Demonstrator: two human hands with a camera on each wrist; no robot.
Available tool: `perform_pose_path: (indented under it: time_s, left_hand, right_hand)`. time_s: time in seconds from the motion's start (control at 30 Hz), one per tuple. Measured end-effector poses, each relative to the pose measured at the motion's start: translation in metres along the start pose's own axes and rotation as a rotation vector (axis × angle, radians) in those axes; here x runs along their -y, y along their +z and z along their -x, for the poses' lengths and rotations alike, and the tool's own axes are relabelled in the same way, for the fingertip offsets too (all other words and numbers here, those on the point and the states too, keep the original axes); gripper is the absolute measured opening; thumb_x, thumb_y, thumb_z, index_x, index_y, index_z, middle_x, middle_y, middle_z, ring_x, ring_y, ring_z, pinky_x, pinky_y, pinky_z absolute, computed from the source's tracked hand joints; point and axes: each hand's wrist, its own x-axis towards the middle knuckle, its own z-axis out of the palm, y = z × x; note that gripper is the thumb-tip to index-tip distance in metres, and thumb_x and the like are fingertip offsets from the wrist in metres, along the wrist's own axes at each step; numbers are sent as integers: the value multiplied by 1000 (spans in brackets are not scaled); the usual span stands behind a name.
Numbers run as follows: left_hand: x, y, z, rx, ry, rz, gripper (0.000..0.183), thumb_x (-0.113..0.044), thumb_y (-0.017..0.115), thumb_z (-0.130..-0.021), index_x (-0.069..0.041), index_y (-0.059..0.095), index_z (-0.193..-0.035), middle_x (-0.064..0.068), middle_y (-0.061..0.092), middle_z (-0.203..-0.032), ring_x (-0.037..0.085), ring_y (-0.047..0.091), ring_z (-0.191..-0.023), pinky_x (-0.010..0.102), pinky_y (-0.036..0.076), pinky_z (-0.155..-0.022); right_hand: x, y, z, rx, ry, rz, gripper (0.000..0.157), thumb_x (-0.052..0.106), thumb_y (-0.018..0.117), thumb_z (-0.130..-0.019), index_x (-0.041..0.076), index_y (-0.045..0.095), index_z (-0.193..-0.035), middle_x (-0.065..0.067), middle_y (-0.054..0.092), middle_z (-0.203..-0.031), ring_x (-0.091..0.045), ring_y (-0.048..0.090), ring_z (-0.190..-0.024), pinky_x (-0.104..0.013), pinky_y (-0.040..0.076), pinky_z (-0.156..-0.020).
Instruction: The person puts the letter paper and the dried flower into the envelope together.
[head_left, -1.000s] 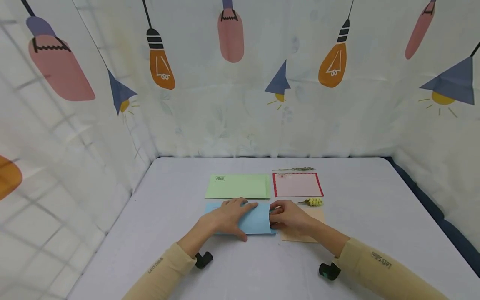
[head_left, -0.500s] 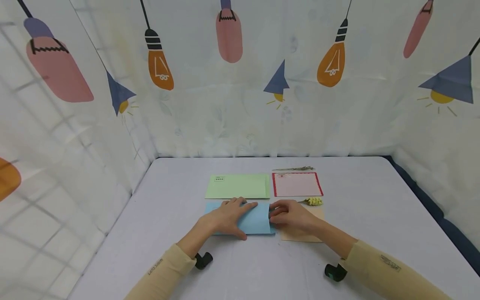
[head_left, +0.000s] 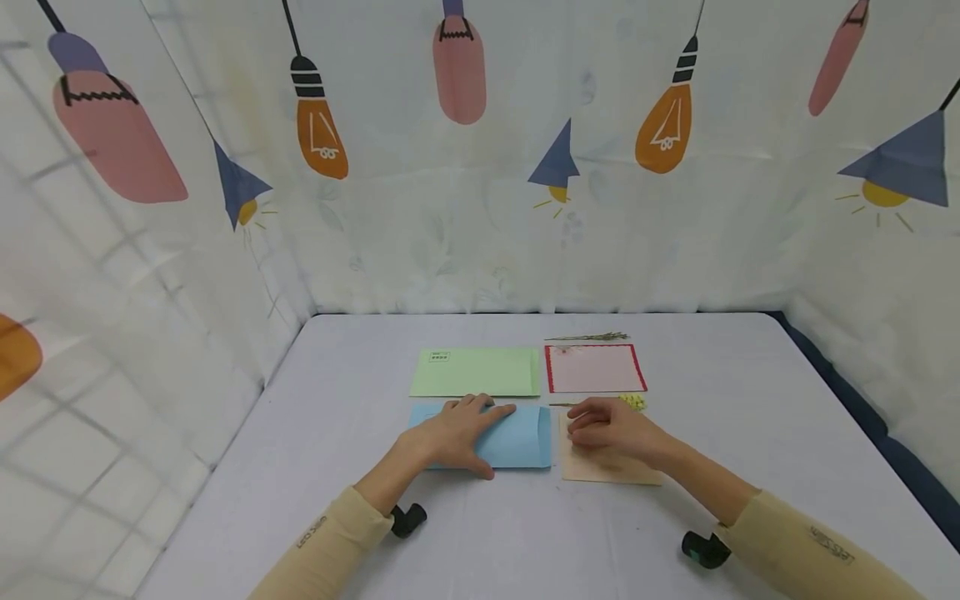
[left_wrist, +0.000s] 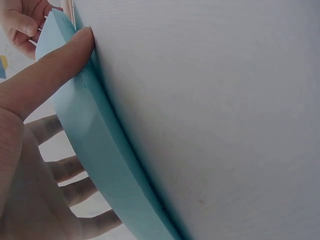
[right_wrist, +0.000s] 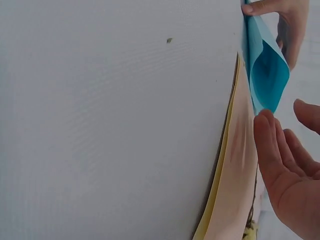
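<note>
My left hand [head_left: 461, 432] lies spread over a light blue envelope [head_left: 529, 442] on the table. In the left wrist view the thumb [left_wrist: 65, 67] presses one long edge of the envelope, with the other fingers at the opposite edge. The envelope's right end gapes; the right wrist view looks into its hollow mouth [right_wrist: 270, 75]. My right hand [head_left: 613, 429] hovers over a peach-coloured sheet [head_left: 611, 472], just right of that mouth. Its fingers are slightly bent, with nothing between them. Behind this hand, a yellow flower sprig [head_left: 633, 402] is partly hidden.
A pale green envelope [head_left: 476, 373] lies behind the blue one. To its right sits a pink card [head_left: 595, 369] with a red border, and a thin dried sprig [head_left: 600, 337] lies beyond. White patterned cloth walls surround the white-covered table [head_left: 360, 358].
My right hand has drawn back rightward from the blue envelope's end, where its fingertips were at the mouth. The mouth and the peach sheet's left part now show. My left hand stays put.
</note>
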Motion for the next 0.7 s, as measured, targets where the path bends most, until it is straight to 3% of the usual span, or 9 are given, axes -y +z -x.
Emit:
perform_pose_path:
  time_s: [0.2, 0.7]
  left_hand:
    - [-1, -1, 0, 4, 1, 7, 99, -47, 88, -79, -23, 37, -160, 10, 43, -150, 31, 41, -137, 54, 35, -110]
    - [-2, -2, 0, 12, 0, 12, 100, -46, 88, -79, -22, 37, -161, 12, 42, -152, 32, 39, -139, 56, 34, -110]
  right_hand:
    - [-7, -15, 8, -27, 0, -36, 41, 16, 74, -96, -7, 62, -128, -15, 70, -111, -30, 70, -97, -36, 59, -85]
    - [-17, -48, 36, -176, 114, 57, 37, 17, 73, -97, -8, 64, -122, -12, 69, -100, -27, 68, -86, -37, 60, -76]
